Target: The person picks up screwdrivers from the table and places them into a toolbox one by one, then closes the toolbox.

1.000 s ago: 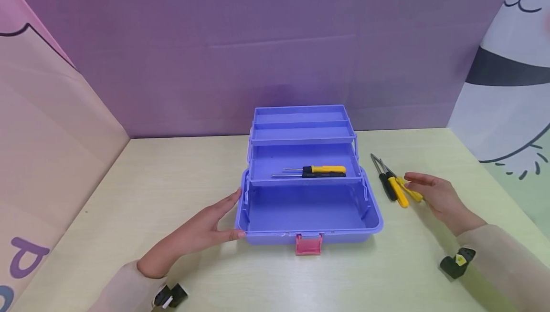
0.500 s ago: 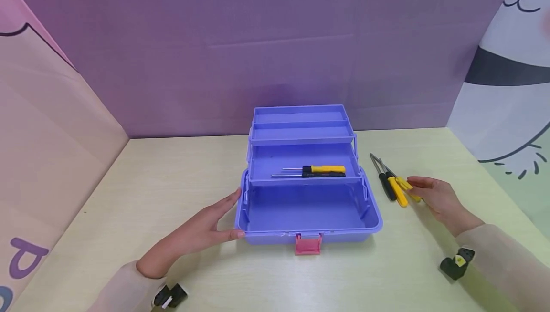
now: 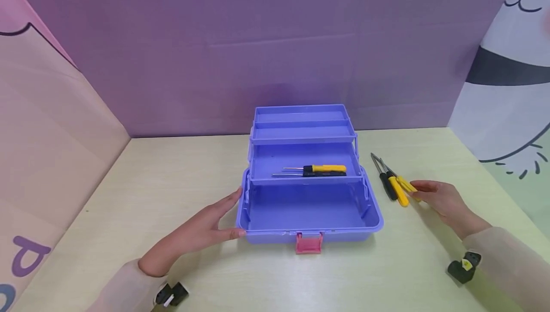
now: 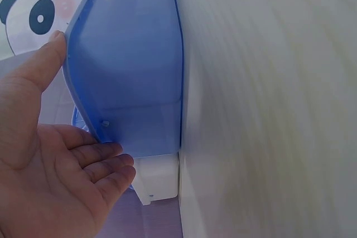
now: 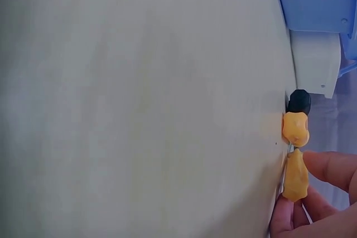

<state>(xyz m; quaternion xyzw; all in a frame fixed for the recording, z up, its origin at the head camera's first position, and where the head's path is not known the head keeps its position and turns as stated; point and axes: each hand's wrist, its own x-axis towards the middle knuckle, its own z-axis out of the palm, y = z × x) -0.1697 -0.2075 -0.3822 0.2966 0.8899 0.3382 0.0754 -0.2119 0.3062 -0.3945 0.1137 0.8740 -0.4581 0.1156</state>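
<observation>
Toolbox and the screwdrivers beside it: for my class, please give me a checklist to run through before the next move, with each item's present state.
1. Toolbox open: ok, the pink latch hangs down at the front.
2. Toolbox steadied: ok, the left hand touches its left side.
3. Yellow screwdriver grasped: ok, the right hand pinches its handle.
4. That screwdriver lifted off the table: cannot tell.
5. Room in the lower tray: ok, two small screwdrivers lie in its front part, with bare space behind.
6. All screwdrivers inside: not ok, three are outside, to the right.
</observation>
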